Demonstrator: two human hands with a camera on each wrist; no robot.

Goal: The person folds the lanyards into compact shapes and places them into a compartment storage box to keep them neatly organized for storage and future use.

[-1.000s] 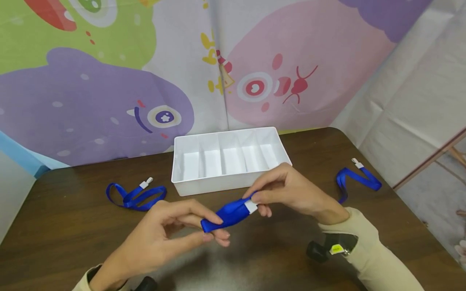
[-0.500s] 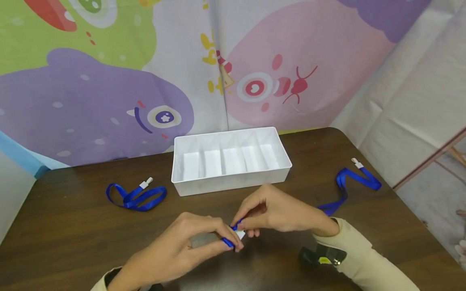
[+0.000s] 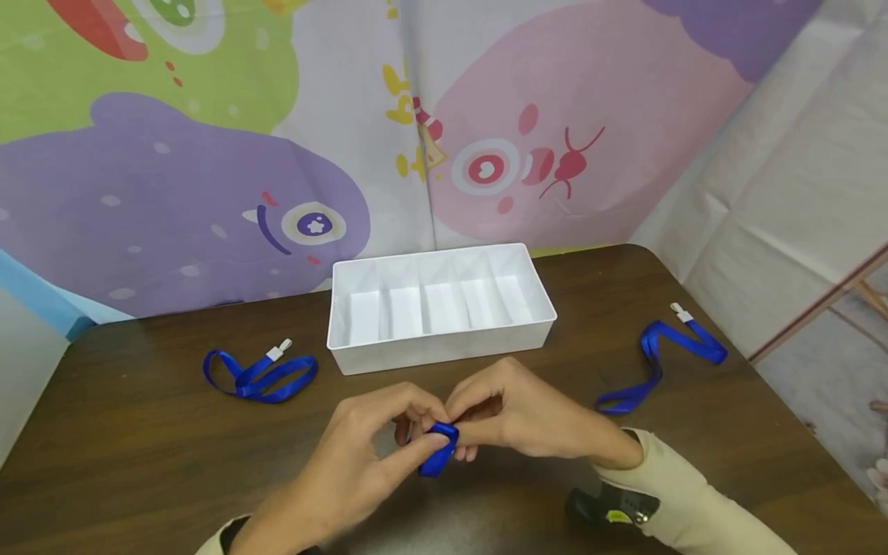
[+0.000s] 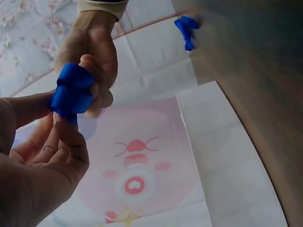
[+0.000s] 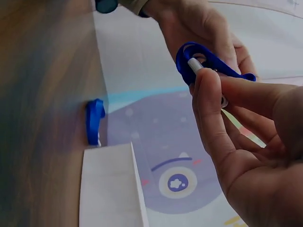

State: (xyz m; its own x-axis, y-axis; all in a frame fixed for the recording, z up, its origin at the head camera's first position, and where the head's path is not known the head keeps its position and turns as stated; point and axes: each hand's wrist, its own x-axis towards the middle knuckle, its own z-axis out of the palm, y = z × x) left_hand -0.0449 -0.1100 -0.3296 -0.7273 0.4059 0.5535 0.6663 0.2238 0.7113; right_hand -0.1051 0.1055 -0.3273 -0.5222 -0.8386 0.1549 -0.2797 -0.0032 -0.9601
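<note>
A blue lanyard (image 3: 438, 455), wound into a small flat coil, is held up between both hands above the front of the table. My left hand (image 3: 368, 451) pinches the coil between thumb and fingers. From the other side, my right hand (image 3: 520, 416) pinches it near its white clip end. In the right wrist view, loops of the lanyard (image 5: 184, 64) surround a white piece (image 5: 195, 65). The left wrist view shows the broad side of the coiled lanyard (image 4: 73, 92); the clip is hidden there.
A white divided box (image 3: 437, 354) stands at the back of the dark wooden table (image 3: 139, 447). Left of it lies a loose blue lanyard (image 3: 277, 389) with a white clip. Another blue lanyard (image 3: 652, 362) lies to the right. A cartoon-printed sheet (image 3: 388, 193) hangs behind.
Both hands have come closer together and lower. The lanyard's flat strip between them has become a tighter coil, turned so that its white end is now mostly covered.
</note>
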